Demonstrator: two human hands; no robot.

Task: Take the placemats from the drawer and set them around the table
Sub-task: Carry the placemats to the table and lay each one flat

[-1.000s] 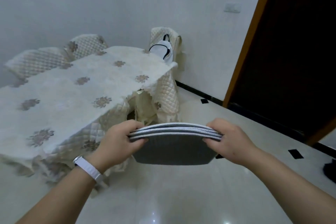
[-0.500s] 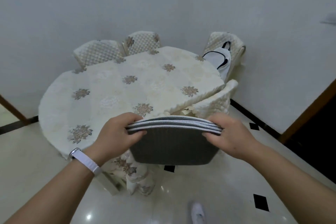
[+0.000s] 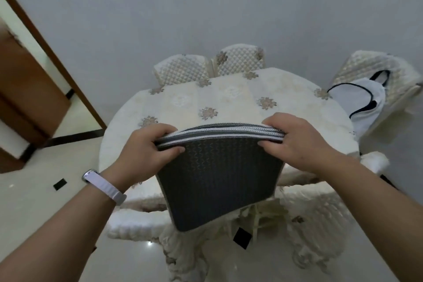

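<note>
Placemats have reached the round worktop, which 1 s ago lay off to the left and now sits straight ahead, so carrying looks done and laying out can start. The stack hangs over the near rim, wide edge far and raised, narrower end drooping near. Its long axis appears to run left-right. The left hand and right hand each pinch 1 far corner.

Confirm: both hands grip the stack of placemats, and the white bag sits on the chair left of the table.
Wrong side: in the head view the white bag sits on the chair right of the table. Left hand and right hand do grip the placemat stack.
</note>
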